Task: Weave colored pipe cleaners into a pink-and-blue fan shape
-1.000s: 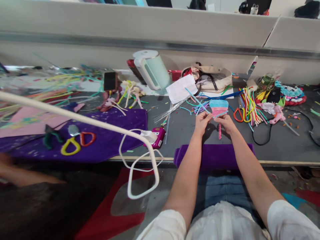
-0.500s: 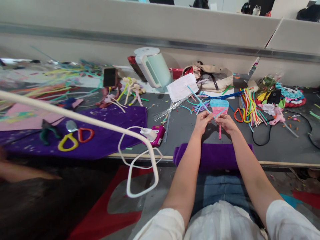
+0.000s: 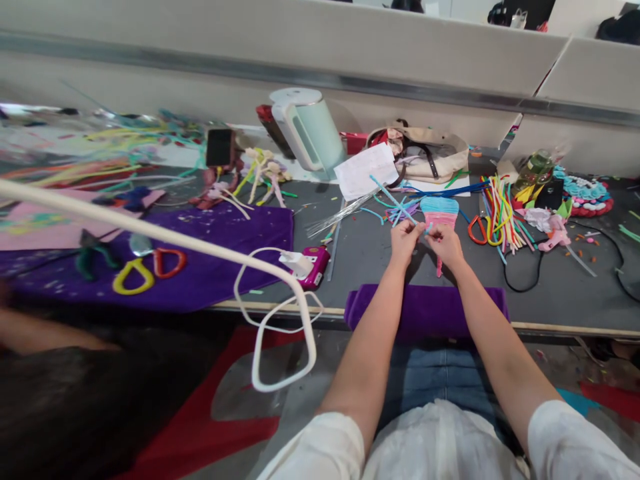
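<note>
Nearest, the person's white sleeves (image 3: 327,440) framed a pair of blue jeans (image 3: 435,380), and the bare forearms reached over a purple roll of cloth (image 3: 435,313) set along the near edge of the counter (image 3: 565,293). Past the roll, the left hand (image 3: 404,241) pinched a light-blue fuzzy stem (image 3: 390,197) near its lower end, the rest slanting away to the upper left. The right hand (image 3: 445,243) was close beside it, its fingertips pressed together around a short light-blue bit of stem showing between the hands. A pink-and-blue striped piece (image 3: 440,212) lay just beyond the right hand, its narrow pink end showing below; contact could not be told. To the right were scissors (image 3: 470,230) and colourful stems (image 3: 506,213). Farther off were a paper sheet (image 3: 365,172), a beige bag (image 3: 453,155) and a pale-green kettle (image 3: 320,130).
</note>
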